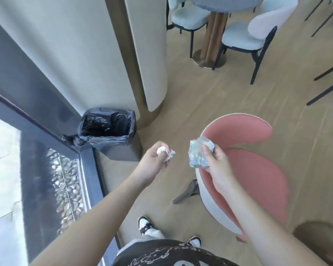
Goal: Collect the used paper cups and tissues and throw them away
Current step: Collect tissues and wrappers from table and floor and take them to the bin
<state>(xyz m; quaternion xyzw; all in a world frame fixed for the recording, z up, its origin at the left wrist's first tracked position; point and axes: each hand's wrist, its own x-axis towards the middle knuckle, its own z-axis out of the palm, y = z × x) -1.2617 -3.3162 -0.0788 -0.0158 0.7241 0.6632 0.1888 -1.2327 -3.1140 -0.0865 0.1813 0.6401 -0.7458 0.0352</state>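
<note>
You stood short of the bin [112, 131], left hand [152, 164] clutching a tissue [166, 152], right hand [217, 166] gripping crushed cups [199, 152]. A toss from there risked missing; light tissue drifts.

Café seating area, round table [225, 2], cushioned chairs [242, 38]

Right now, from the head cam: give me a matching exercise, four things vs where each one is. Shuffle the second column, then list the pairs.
Things
1. crumpled tissue
2. crushed cup
3. bin
4. pink chair

Places
A. on the floor by the pillar, lined with a black bag
B. gripped in the right hand
C. under and behind the right hand
D. pinched in the left hand

Pairs: 1-D, 2-B, 3-A, 4-C
</note>
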